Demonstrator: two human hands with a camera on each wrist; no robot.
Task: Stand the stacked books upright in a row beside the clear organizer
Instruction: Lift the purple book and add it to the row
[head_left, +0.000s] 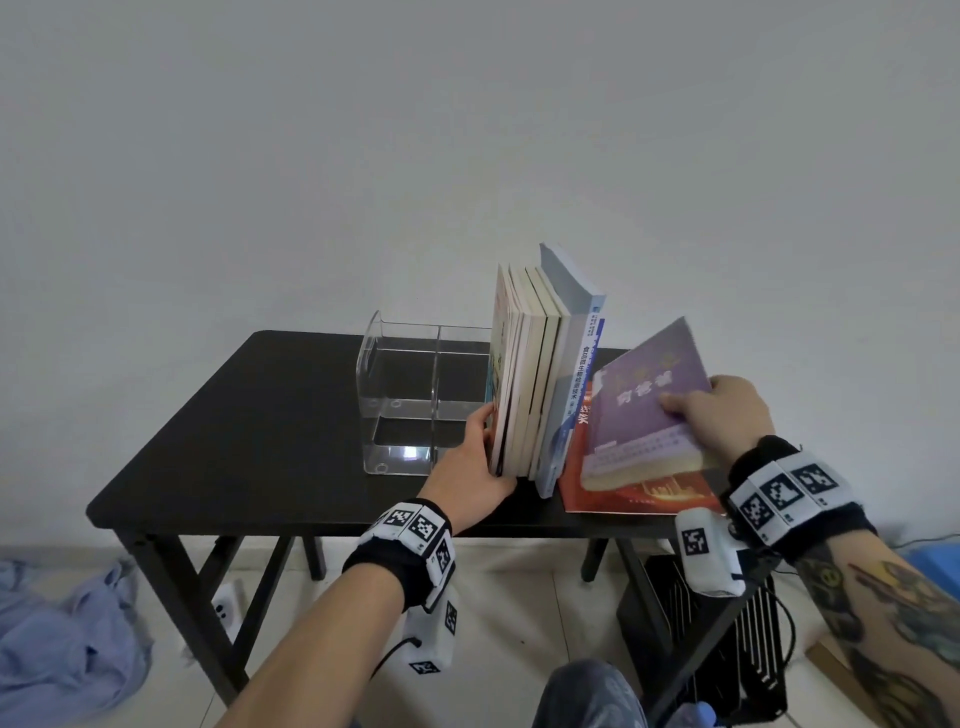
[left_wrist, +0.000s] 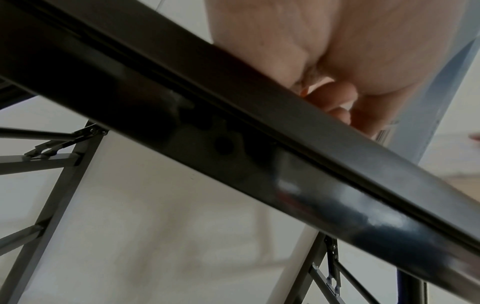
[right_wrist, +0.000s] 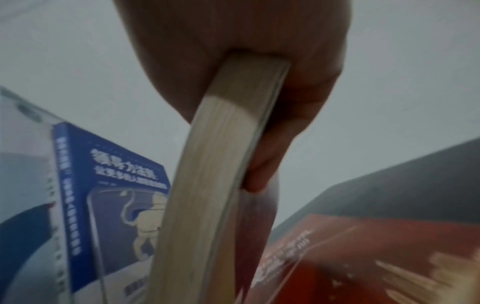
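One black folding table (head_left: 249, 415) against plain wall, crumpled blue cloth (head_left: 62, 629) on floor

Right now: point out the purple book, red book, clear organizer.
purple book (head_left: 652, 402), head view, front cover centre.
red book (head_left: 623, 496), head view, bare cover near front edge.
clear organizer (head_left: 371, 348), head view, left wall.

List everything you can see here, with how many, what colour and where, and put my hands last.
table: one, black, centre, against the wall
clear organizer: one, transparent, on the table, left of the upright books
upright books: about six, pale and blue spines, in a row right of the organizer
purple book: one, lifted at a tilt above the red book
red book: one, flat on the table's right end
cloth: one heap, light blue, floor at left
left hand: flat against the row's left side
right hand: grips the purple book
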